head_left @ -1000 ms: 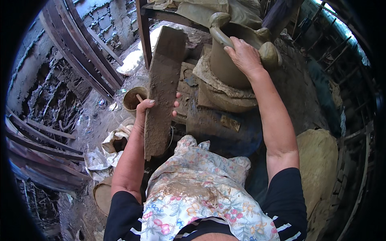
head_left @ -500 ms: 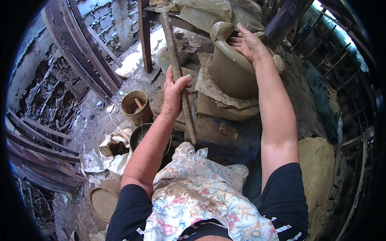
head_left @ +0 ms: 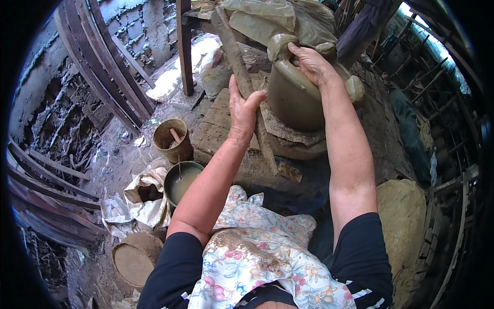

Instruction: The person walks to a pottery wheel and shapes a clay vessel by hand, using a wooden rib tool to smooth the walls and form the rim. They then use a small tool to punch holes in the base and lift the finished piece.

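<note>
A wet grey clay pot (head_left: pixel 290 95) with rounded lumps on its rim stands on a cloth-covered base (head_left: pixel 298 141). My right hand (head_left: pixel 314 64) is at its mouth, fingers curled in at the rim beside a clay lump (head_left: pixel 282 46), with the fingertips partly hidden. My left hand (head_left: pixel 243 110) is closed around a long flat wooden stick (head_left: pixel 237 59), thumb on the side toward the pot. The stick stands tilted just left of the pot, its upper end leaning away to the left.
At left are a small bucket (head_left: pixel 172 135) with a stick inside, a basin (head_left: pixel 180 188) of cloudy water, a crumpled white sack (head_left: pixel 146 203) and an overturned round container (head_left: pixel 136 260). A wooden bench (head_left: pixel 206 20) with plastic sheeting (head_left: pixel 267 20) stands behind the pot. A yellowish sack (head_left: pixel 404 221) lies at right.
My left hand and the stick have moved right, closer to the pot. My right hand has gone from flat, stretched fingers over the rim to curled fingers at the rim.
</note>
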Demonstrator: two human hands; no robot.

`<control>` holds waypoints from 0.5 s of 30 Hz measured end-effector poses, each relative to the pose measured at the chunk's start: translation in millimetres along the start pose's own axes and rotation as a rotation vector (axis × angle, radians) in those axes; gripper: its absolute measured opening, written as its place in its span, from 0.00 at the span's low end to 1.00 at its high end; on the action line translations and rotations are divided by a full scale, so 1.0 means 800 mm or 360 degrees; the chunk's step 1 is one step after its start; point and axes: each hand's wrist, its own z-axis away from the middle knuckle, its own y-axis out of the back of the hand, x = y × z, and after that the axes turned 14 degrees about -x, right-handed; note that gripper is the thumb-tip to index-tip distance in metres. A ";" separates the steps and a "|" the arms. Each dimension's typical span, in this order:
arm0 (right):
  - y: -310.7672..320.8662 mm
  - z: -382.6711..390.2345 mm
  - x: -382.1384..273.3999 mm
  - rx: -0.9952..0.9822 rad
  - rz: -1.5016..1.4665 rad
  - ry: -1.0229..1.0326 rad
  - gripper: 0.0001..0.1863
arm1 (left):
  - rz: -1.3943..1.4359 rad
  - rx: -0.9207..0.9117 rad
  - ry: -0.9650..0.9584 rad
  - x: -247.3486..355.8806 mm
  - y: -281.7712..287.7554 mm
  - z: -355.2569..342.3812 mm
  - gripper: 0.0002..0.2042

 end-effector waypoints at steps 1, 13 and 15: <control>0.000 -0.001 -0.001 0.0079 0.0045 -0.0050 0.18 | -0.0363 -0.0061 0.0002 0.007 0.001 -0.003 0.43; 0.003 0.000 0.001 0.0067 -0.0055 -0.0028 0.18 | -0.0068 -0.0067 0.0000 -0.002 -0.017 0.006 0.40; 0.006 -0.003 0.002 0.0037 -0.0104 -0.0044 0.18 | 0.0218 0.0067 -0.0215 -0.010 -0.023 0.013 0.43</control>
